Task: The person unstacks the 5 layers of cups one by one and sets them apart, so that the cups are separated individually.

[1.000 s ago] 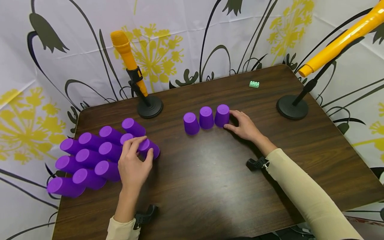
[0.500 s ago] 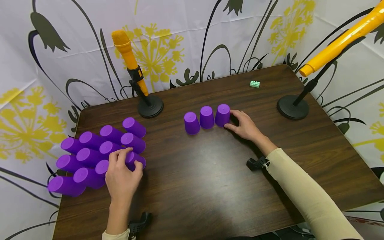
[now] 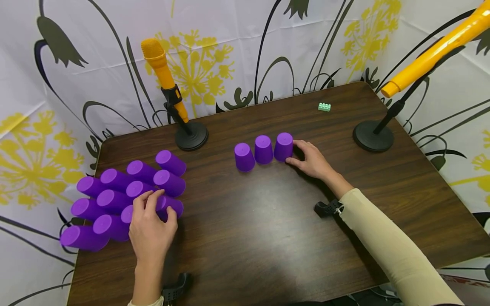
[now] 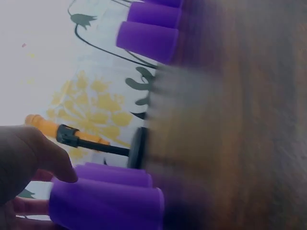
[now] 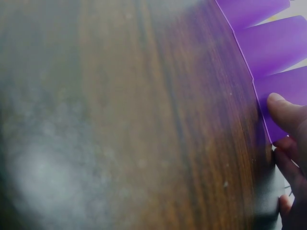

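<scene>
On the left, several purple plastic cups [image 3: 113,201] stand upside down in close rows. My left hand [image 3: 150,229] grips the purple cup [image 3: 173,205] at the near right corner of this group, thumb on one side and fingers on the other. In the left wrist view the thumb lies against that cup [image 4: 105,203]. Toward the back middle, three more upturned cups [image 3: 263,149] form a short row. My right hand [image 3: 311,160] pinches the right-hand cup [image 3: 283,147] of that row between thumb and fingers. Its thumb presses the cup wall [image 5: 268,88] in the right wrist view.
A yellow microphone [image 3: 158,63] on a black stand [image 3: 191,136] rises behind the left group. Another yellow microphone [image 3: 432,51] leans from a stand [image 3: 373,136] at the right. A small green toy brick [image 3: 324,107] lies near the back edge of the dark wooden table [image 3: 268,246].
My left hand has drawn its cup toward me and to the left, in beside the group, uncovering the cup behind it. My right hand and the three-cup row have stayed put.
</scene>
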